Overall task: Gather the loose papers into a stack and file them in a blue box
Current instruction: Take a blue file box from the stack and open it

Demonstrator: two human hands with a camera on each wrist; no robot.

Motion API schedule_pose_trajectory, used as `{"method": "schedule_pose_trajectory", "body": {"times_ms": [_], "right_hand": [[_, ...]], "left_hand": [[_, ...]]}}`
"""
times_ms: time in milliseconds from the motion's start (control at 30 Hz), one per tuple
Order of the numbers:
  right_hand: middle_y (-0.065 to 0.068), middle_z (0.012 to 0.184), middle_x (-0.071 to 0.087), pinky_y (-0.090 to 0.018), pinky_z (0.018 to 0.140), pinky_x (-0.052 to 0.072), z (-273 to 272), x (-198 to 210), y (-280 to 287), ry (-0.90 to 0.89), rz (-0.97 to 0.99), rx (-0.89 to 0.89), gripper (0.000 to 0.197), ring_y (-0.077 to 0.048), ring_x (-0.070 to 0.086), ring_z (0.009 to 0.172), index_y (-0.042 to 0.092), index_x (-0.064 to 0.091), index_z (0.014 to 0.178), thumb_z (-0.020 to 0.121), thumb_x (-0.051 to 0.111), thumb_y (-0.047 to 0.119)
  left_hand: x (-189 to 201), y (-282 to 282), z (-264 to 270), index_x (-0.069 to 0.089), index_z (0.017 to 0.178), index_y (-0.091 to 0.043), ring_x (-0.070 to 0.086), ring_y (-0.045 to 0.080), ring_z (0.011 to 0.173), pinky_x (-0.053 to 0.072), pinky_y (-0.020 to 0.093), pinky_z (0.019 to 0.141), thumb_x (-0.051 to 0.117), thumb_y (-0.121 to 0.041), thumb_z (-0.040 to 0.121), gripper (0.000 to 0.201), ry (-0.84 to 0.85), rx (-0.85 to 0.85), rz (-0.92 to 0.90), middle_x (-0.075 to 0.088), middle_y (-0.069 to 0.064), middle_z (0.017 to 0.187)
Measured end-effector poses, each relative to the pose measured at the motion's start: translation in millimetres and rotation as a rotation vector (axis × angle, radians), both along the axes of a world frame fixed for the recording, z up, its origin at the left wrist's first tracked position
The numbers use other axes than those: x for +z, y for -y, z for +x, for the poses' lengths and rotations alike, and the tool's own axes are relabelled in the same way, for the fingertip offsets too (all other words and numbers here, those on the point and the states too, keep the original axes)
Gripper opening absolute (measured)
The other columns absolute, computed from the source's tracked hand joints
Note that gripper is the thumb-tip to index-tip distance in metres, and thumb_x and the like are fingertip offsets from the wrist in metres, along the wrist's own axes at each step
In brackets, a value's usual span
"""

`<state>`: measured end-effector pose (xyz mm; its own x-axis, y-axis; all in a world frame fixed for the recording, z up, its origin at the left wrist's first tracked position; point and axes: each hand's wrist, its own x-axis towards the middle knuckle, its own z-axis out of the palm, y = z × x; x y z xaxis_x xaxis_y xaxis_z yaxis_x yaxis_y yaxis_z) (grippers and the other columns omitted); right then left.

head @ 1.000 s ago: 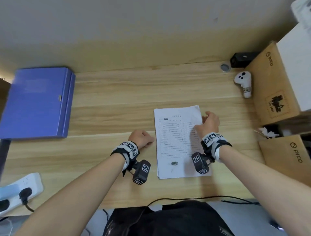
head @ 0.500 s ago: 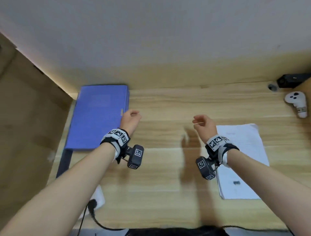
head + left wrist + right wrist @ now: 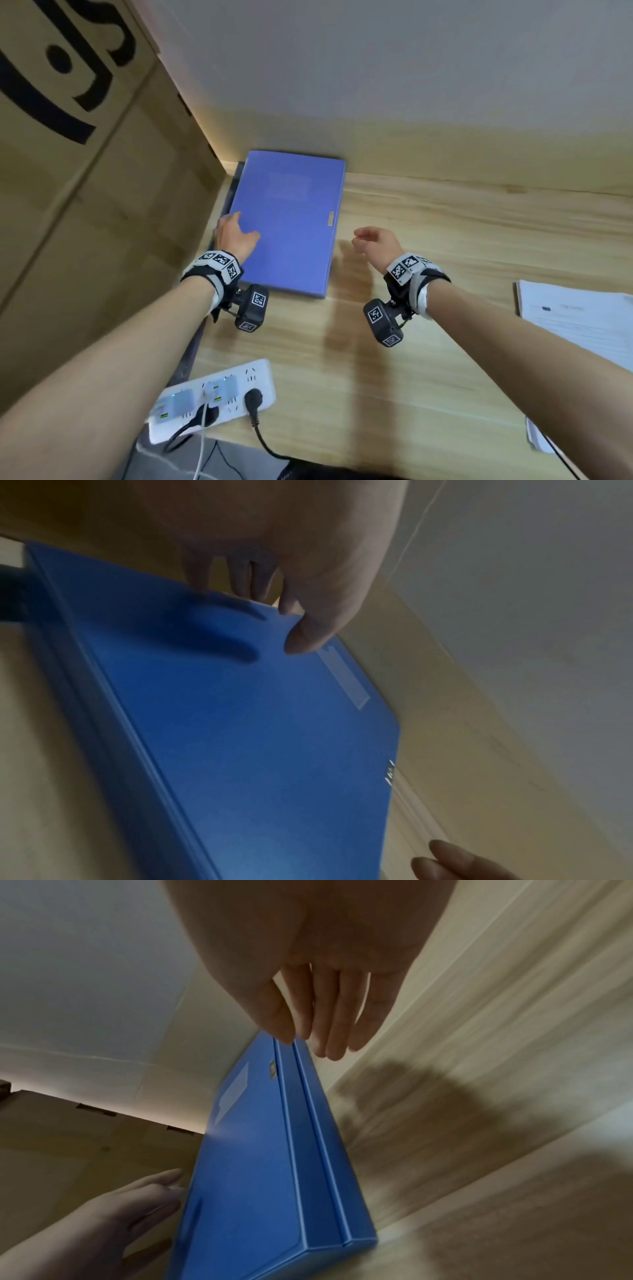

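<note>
The blue box [image 3: 291,226] lies shut and flat at the desk's back left, its clasp on the right edge. My left hand [image 3: 236,228] is at its left edge: the thumb [image 3: 303,635] lies on the lid and the fingers [image 3: 154,1191] run fairly straight down the left side. Just right of the box my right hand [image 3: 363,240] hovers above the desk with straight fingers [image 3: 334,1031], holding nothing and apart from the box. The stacked white papers [image 3: 579,318] lie on the desk at far right, partly behind my right forearm.
A tall cardboard box [image 3: 85,178] stands tight against the blue box's left side. A white power strip [image 3: 219,397] with plugs and cables sits at the desk's front left edge. The wall runs close behind the blue box. Bare wood desk [image 3: 445,222] lies between the box and the papers.
Both hands left the paper stack and swung left to the blue box, and the view turned left with them. The left hand now touches the box's left edge.
</note>
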<state>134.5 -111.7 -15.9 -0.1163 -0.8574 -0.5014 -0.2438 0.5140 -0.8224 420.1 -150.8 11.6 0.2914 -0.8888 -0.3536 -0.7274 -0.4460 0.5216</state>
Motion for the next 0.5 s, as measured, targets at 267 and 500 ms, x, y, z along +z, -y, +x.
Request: {"method": "schedule_pose_trajectory", "body": {"times_ms": [267, 500], "right_hand": [[-0.011, 0.131, 0.061, -0.033, 0.106, 0.044, 36, -6, 6, 0.053, 0.125, 0.137, 0.050, -0.028, 0.058, 0.121, 0.002, 0.052, 0.136, 0.088, 0.063, 0.006], [-0.010, 0.119, 0.066, -0.036, 0.092, 0.054, 27, -6, -12, 0.047, -0.010, 0.160, 0.052, -0.029, 0.066, 0.103, 0.007, 0.056, 0.131, 0.082, 0.068, -0.004]], "left_hand": [[-13, -1, 7, 0.010, 0.156, -0.008, 0.023, 0.031, 0.148, 0.028, 0.046, 0.118, 0.063, -0.025, 0.085, 0.090, -0.048, 0.124, 0.086, 0.019, 0.010, 0.161], [-1, -13, -26, 0.030, 0.148, -0.017, 0.046, 0.031, 0.131, 0.046, 0.046, 0.103, 0.063, -0.021, 0.081, 0.074, -0.208, 0.255, -0.048, 0.037, 0.007, 0.148]]}}
